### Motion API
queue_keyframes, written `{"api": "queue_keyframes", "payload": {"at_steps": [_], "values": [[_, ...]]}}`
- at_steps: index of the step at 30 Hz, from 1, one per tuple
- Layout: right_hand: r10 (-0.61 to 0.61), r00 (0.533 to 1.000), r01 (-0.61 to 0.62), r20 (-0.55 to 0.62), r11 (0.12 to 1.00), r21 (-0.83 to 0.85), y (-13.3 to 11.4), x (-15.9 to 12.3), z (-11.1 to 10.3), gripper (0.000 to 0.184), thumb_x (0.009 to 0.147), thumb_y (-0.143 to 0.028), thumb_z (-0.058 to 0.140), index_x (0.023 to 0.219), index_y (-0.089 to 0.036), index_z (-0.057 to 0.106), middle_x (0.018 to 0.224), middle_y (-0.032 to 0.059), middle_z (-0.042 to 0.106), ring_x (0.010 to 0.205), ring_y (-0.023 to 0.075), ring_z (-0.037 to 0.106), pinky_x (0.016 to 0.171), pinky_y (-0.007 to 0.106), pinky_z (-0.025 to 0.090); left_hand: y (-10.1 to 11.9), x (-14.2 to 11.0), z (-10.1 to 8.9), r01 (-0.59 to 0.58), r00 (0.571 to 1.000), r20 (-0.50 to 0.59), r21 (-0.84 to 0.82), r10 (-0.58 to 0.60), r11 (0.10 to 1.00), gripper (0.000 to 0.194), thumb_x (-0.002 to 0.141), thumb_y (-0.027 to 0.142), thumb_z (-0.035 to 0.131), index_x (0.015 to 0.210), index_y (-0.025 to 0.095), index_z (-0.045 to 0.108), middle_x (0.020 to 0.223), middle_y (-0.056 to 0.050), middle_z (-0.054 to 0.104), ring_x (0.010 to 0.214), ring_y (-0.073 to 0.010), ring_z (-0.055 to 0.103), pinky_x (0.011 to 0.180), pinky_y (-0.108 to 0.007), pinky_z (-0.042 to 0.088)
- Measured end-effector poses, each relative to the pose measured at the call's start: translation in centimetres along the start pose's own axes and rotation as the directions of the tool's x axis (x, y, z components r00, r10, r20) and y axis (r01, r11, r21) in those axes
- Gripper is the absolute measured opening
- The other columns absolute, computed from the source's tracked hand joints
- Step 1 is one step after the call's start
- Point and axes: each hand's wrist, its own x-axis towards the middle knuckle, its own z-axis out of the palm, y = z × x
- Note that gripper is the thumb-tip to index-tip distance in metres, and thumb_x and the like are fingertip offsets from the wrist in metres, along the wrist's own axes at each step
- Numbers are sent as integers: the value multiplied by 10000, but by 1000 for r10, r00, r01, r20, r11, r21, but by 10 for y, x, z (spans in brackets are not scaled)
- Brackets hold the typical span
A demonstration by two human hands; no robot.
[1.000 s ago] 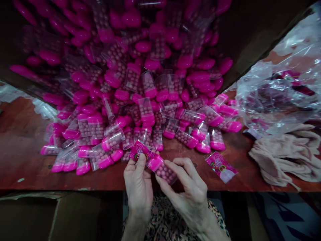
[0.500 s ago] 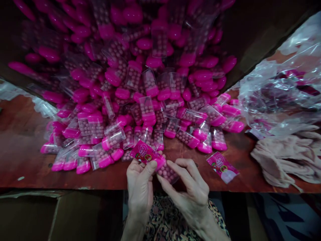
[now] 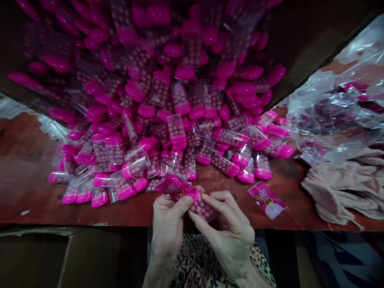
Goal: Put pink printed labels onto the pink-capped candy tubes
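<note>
One reddish-brown wooden surface [image 3: 33, 176] is covered by a heap of clear plastic, pink-capped, bead-filled containers [image 3: 176, 132]. By the right hand [image 3: 229, 224], near the front edge, one such container [image 3: 201, 209] is pinched; by the left hand [image 3: 168, 222], a magenta printed film label [image 3: 172, 185] is gripped at the container's capped end. Since earlier, the left thumb has been shifted rightward.

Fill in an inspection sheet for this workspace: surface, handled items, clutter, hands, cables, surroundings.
Surface: reddish-brown table.
Handled items: printed pink packet meeting the pink-capped container of small balls; beyond, a pile of similar containers; at right, a flat packet.
Clutter: clear plastic and pale gloves, right; small pale scrap, left.
Hands: left hand, grip on the packet; right hand, grip on the container.
Cables: nothing seen.
Surroundings: dark panel beside the pile; cardboard below, left.
</note>
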Motion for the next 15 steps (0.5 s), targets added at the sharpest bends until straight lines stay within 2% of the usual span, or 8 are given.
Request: {"api": "queue_keyframes", "payload": {"at_steps": [2, 4, 6, 8, 11, 13, 15], "values": [[-81, 996, 77, -32, 991, -107, -1, -2, 1, 390, 710, -60, 689, 1054, -236, 637, 858, 25, 580, 717, 144, 613, 607, 269, 567, -2, 1, 1, 30, 999, -17, -15, -30, 999, 119, 576, 183, 780, 662, 130, 716, 688, -98, 738, 740, -258, 701, 786, -413, 536], [-108, 993, 102, -43, 986, -135, -2, -2, 1, 398, 710, -54, 685, 1060, -237, 639, 861, 26, 588, 717, 145, 616, 623, 275, 571, -4, 2, 1, 70, 998, -6, -56, -70, 996, 147, 581, 201, 785, 690, 131, 715, 706, -101, 739, 773, -261, 699, 803, -417, 529], [-37, 999, 35, -25, 997, -75, 0, 1, 0, 379, 695, -69, 703, 1032, -234, 651, 844, 20, 592, 717, 146, 615, 616, 277, 568, -7, 3, -1, 89, 996, 3, -107, -89, 990, 190, 596, 239, 788, 736, 134, 716, 761, -109, 743, 824, -262, 692, 829, -417, 517], [92, 996, -92, 12, 994, 56, 4, 4, 0, 344, 680, -87, 720, 988, -229, 664, 833, 14, 600, 730, 148, 618, 615, 276, 563, -9, 4, -5, 79, 997, 5, -141, -79, 987, 227, 616, 272, 783, 788, 139, 718, 826, -116, 744, 864, -259, 684, 849, -413, 506], [238, 966, -256, 98, 932, 257, 7, 7, 1, 288, 672, -100, 728, 931, -213, 672, 818, 11, 609, 734, 147, 628, 601, 262, 558, -10, 4, -8, 56, 998, 15, -120, -55, 991, 235, 626, 244, 781, 831, 145, 723, 866, -115, 742, 885, -248, 676, 863, -402, 496], [251, 962, -271, 111, 926, 263, 7, 5, 2, 279, 678, -99, 724, 928, -210, 670, 812, 9, 602, 723, 142, 626, 592, 256, 553, -9, 2, -7, 39, 999, 1, -80, -39, 996, 216, 637, 230, 772, 829, 141, 730, 847, -110, 743, 867, -237, 677, 857, -391, 497], [194, 978, -203, 71, 964, 170, 5, 2, 4, 303, 691, -87, 711, 960, -216, 664, 828, 12, 591, 723, 140, 619, 592, 256, 551, -8, 0, -5, 19, 999, -31, -47, -21, 999, 191, 654, 242, 757, 811, 137, 737, 815, -104, 743, 822, -224, 679, 831, -378, 507]]}}
